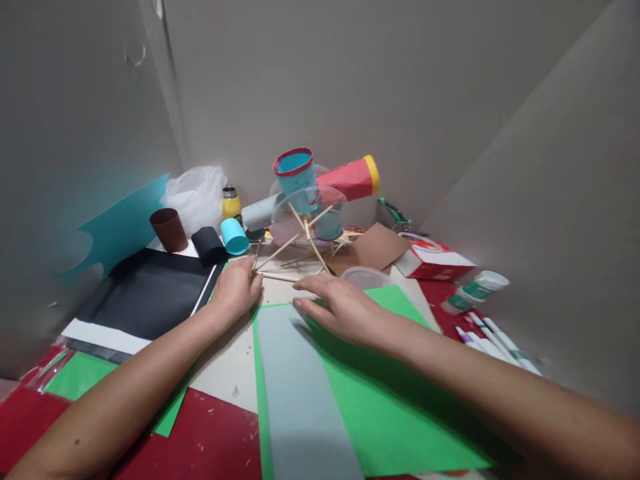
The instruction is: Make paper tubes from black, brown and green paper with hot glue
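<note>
My left hand [236,288] is closed around the lower ends of thin wooden sticks [295,245] that cross into a small frame. That frame leans against a clear plastic dome [306,215] with blue paper cups inside and on top. My right hand [341,308] lies flat with fingers stretched out on a green sheet [400,413], fingertips beside a grey paper strip [295,380] and near one stick lying on the table.
Black paper [145,293], a teal sheet [117,230], a brown cup [169,229], a black roll [208,245], a red and yellow tube [351,178], a red and white box [433,261], a glue bottle [475,291] and markers [493,340] surround the work spot. Grey walls close in all sides.
</note>
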`<state>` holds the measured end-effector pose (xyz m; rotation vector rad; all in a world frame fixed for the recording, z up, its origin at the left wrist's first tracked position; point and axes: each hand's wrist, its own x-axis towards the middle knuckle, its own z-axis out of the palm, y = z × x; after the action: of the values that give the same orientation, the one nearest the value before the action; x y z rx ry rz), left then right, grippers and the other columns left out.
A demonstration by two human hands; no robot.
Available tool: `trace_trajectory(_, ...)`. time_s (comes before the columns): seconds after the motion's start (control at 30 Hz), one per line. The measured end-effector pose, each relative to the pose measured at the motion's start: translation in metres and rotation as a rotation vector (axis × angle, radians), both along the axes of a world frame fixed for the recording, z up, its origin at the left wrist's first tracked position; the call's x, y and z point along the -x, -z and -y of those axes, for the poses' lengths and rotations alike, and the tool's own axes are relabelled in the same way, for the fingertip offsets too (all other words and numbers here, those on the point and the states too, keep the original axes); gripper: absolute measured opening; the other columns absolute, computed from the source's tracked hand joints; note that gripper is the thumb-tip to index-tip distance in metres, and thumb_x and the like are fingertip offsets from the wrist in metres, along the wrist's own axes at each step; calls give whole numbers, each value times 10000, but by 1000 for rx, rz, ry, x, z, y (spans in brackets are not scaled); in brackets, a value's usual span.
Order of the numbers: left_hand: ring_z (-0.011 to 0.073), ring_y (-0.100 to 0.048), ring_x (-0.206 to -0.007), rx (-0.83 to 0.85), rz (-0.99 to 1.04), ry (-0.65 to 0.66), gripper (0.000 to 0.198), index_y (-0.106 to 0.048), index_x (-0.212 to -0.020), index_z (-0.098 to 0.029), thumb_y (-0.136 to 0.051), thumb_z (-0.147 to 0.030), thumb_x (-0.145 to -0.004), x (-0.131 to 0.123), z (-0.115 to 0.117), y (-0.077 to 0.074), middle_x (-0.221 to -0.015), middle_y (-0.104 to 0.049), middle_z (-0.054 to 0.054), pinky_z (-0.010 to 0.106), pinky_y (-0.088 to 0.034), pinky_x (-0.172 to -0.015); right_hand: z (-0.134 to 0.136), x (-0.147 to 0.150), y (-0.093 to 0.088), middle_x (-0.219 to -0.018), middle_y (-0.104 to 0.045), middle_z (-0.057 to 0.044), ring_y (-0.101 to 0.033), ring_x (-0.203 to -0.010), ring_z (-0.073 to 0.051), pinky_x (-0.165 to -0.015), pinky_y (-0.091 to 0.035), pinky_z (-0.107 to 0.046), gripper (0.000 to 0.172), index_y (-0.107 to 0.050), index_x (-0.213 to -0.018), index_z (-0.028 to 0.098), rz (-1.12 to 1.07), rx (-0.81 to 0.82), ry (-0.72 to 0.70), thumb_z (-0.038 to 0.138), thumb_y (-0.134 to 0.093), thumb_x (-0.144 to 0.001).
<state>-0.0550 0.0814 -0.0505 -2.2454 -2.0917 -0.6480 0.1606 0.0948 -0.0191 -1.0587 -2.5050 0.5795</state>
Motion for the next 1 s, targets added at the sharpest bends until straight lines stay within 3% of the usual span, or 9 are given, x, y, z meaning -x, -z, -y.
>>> trace_trajectory(0.13, 291, -568, -1195, 36, 92, 97, 464, -547, -1309, -94, -507, -303, -897, -13, 18, -20, -1300, -618, 164, 373, -434, -993, 41, -50, -21, -1183, -688, -148, -627, -1082, -325, -930, -488, -481, 388, -673, -1178, 156, 32, -41, 43, 376, -493, -915)
trace_trajectory(0.23, 339, -564, -1187, 156, 22, 184, 507, -550, -1314, -108, -524, -368, -880, -21, 34, -30, -1286, -621, 182, 425, -457, -949, 74, -88, -25, -1226, -672, -129, -620, -1118, -316, -946, -503, -482, 456, -664, -1202, 184, 6, -1, 171, 485, -463, -924)
trace_trajectory(0.4, 395, -514, -1207, 293, -81, 248, 711, -490, -1368, -102, -649, -449, -769, -22, 44, -25, -1279, -593, 227, 473, -422, -960, 107, -124, -15, -1188, -698, -117, -663, -1050, -314, -892, -554, -452, 504, -693, -1163, 221, -120, 143, 316, 586, -468, -898)
trace_trajectory(0.57, 377, -549, -1115, 337, -39, 240, 674, -595, -1243, -142, -726, -477, -673, -18, 41, -17, -1162, -621, 191, 432, -429, -911, 101, -140, 0, -1197, -695, -116, -644, -1095, -329, -911, -540, -442, 526, -706, -1129, 209, -308, 205, 377, 617, -499, -870)
trace_trajectory(0.73, 359, -570, -1048, 354, 72, 188, 615, -648, -1085, -159, -791, -489, -586, -13, 37, -14, -1050, -652, 155, 395, -430, -856, 90, -150, 9, -1015, -753, -112, -703, -938, -322, -838, -546, -446, 521, -706, -1069, 208, -468, 230, 532, 630, -552, -805)
trace_trajectory(0.8, 345, -600, -976, 363, 164, 161, 595, -640, -1066, -161, -804, -446, -571, -12, 36, -13, -994, -667, 137, 389, -438, -814, 88, -149, 9, -955, -760, -108, -707, -891, -309, -808, -540, -435, 475, -718, -1015, 205, -505, 204, 573, 594, -570, -786)
trace_trajectory(0.93, 275, -637, -849, 404, 439, 176, 327, -649, -862, -172, -760, -366, -623, -12, 39, -11, -859, -686, 76, 349, -459, -770, 88, -141, 10, -789, -751, -81, -689, -728, -247, -651, -529, -354, 377, -726, -896, 209, -592, 190, 611, 542, -604, -768)
trace_trajectory(1.0, 242, -653, -795, 437, 613, 192, 290, -636, -815, -174, -747, -376, -639, -12, 44, -11, -840, -695, 63, 334, -484, -747, 88, -138, 13, -743, -733, -67, -656, -650, -204, -585, -507, -307, 371, -721, -866, 203, -660, 209, 627, 547, -625, -767)
